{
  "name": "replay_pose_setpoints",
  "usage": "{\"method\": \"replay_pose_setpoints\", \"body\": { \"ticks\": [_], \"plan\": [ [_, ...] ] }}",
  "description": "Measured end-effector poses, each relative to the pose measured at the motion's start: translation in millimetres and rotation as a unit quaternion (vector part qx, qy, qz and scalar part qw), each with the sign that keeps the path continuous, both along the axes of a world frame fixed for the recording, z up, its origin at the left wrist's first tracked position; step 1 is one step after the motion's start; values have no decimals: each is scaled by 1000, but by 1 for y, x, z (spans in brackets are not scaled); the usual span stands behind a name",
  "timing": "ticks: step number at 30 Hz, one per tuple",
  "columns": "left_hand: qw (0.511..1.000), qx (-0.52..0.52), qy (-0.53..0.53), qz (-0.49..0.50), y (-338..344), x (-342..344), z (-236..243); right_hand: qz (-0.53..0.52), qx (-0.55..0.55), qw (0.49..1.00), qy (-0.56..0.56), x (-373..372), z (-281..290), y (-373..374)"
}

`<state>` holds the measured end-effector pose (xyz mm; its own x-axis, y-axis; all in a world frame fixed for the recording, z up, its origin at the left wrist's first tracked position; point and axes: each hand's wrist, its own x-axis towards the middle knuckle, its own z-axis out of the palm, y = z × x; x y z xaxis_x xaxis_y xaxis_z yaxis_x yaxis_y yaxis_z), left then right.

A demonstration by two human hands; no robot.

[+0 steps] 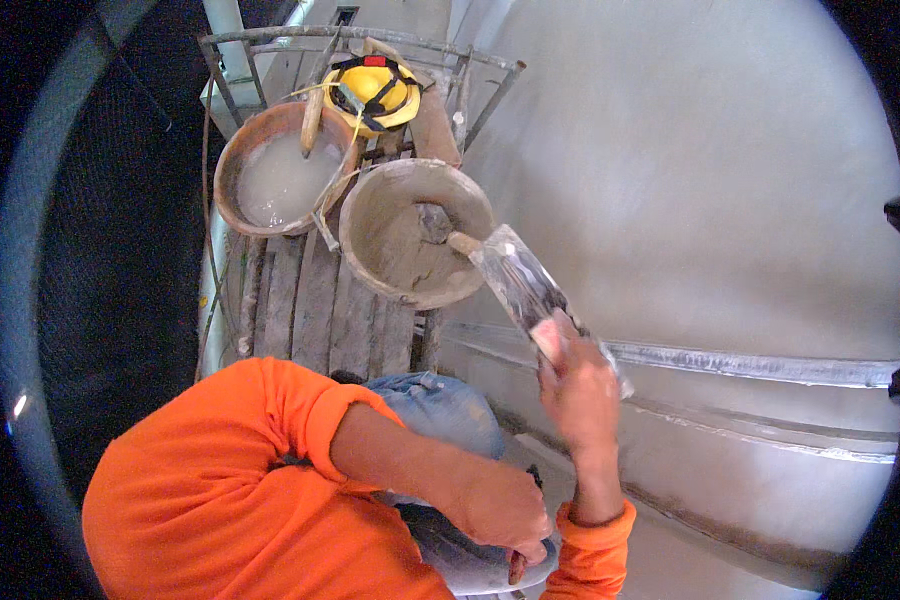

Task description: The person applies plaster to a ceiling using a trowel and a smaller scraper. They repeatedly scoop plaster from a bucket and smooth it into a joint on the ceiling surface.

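Note:
My right hand [577,392] is wrapped around the handle of a long, flat steel plastering trowel [518,275], smeared with plaster. The trowel slants up toward the right rim of a mortar bucket [355,262]. Grey-brown mortar [395,250] lies in that bucket, with a small trowel [433,223] resting in it; its wooden handle leans at the rim, partly hidden by the plastering trowel. My left hand [510,515] is closed low in front of my knees, below the right hand. Its fingers curl down, and whatever they hold is hidden.
A reddish bucket [232,205] of cloudy water stands left of the mortar, a wooden-handled tool [312,122] leaning in it. Behind sits an upturned yellow hard hat [395,105]. Planks [315,300] end at a metal rail [420,43]. A plastered wall [690,180] with ledges rises at right; dark netting hangs left.

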<state>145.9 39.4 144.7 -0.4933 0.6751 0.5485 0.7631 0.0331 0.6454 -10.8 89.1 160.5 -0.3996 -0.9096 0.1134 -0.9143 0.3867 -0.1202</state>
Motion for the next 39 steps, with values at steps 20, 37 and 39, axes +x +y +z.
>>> {"method": "replay_pose_setpoints", "body": {
  "ticks": [20, 37, 39],
  "plan": [
    [998, 54, -18, -14, 1, -9, -2, -117, 30, 976, -182, -9, -23, 41],
    [1000, -7, -7, -5, -17, -4, 0, -140, 154, 972, -110, 12, -43, -6],
    [999, -48, -9, 5, -18, -3, 1, -159, 184, 962, -126, 17, -42, -10]
  ]
}}
